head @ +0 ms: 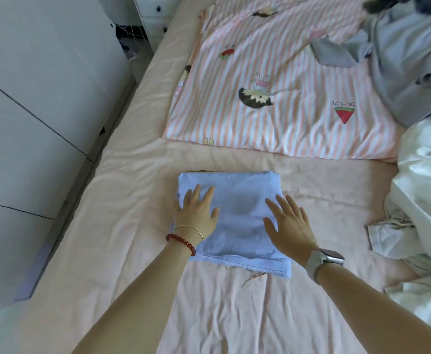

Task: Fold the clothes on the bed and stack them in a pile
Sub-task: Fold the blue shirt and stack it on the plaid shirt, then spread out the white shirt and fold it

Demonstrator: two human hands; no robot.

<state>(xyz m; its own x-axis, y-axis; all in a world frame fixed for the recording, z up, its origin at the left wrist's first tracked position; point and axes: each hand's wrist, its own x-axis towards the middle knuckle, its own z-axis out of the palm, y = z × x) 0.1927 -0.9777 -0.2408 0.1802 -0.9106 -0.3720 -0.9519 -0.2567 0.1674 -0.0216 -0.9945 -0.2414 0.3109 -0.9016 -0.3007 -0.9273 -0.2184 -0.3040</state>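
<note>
A folded light blue garment [237, 215] lies flat on the pink bed sheet [122, 226], near the middle of the bed. My left hand [196, 213] presses on its left side with straight fingers. Over its right edge my right hand [290, 223] has its fingers spread; whether it touches the cloth is unclear. A darker edge of something peeks out under the garment's far side. Unfolded grey-blue clothes [398, 67] lie heaped at the far right, and a white satin garment [424, 190] lies crumpled at the right.
A pink-striped quilt [273, 93] with cartoon prints covers the far half of the bed. A white wardrobe [38, 98] runs along the left side, a white drawer unit [155, 14] stands at the far left.
</note>
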